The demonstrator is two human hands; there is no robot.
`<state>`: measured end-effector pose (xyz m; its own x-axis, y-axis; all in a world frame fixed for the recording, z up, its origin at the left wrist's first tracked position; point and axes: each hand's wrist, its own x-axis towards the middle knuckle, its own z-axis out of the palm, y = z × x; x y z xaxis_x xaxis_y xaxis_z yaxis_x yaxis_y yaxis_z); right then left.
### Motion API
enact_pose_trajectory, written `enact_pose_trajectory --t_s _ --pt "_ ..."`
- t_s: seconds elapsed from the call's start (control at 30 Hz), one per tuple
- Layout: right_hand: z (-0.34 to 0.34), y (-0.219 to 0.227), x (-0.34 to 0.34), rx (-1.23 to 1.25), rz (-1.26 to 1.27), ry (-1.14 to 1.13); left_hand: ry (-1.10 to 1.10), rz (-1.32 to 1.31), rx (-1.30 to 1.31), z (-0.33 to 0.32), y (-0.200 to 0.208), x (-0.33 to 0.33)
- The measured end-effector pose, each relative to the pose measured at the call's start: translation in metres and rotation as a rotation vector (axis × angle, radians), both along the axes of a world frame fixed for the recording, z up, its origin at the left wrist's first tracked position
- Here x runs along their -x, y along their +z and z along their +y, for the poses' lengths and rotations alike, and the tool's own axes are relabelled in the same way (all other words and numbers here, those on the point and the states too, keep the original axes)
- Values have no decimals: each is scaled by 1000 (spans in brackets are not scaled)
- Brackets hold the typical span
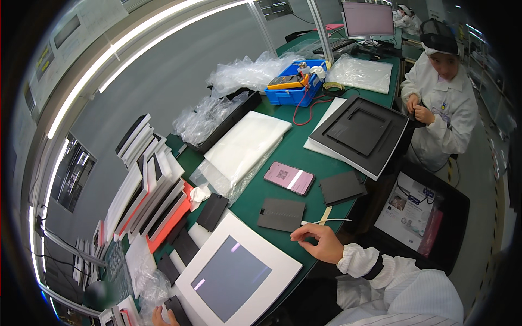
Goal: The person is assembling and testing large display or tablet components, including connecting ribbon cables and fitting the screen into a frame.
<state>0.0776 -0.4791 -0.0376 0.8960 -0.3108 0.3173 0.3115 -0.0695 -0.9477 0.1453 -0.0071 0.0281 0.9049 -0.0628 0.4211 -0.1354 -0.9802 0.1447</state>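
My left hand [165, 317] shows only in part at the bottom edge. Its fingertips are apart and lie against the left side of a dark flat panel [178, 311]. To the right of it lies a white-framed tablet-like display [231, 279], its screen dark grey. My right hand [319, 243] is over the table's near edge with thumb and index curled together; whatever might be between them is hidden. Just above its knuckles runs a white cable [337, 220], its plug end by a dark grey panel [281, 214]. A second dark panel [342, 188] lies beyond.
A phone [289, 178] with a lit screen lies mid-table. White foam sheets [247, 144], a black tray [359, 130] and a blue bin [288, 96] with a yellow meter stand farther back. Stacked frames [147, 190] fill the left. A co-worker [440, 103] is at right, beside a dark crate [454, 233].
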Motion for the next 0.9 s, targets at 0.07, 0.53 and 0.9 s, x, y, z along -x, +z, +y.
enact_pose_trajectory --t_s 0.07,0.53,0.9 --pt "4 0 -3 -35 -31 16 26 76 -71 -38 27 20" --pt "9 36 5 316 340 303 125 753 994 -49 -13 33" --pt "-3 35 -26 302 639 560 160 1035 1211 -46 -3 61"
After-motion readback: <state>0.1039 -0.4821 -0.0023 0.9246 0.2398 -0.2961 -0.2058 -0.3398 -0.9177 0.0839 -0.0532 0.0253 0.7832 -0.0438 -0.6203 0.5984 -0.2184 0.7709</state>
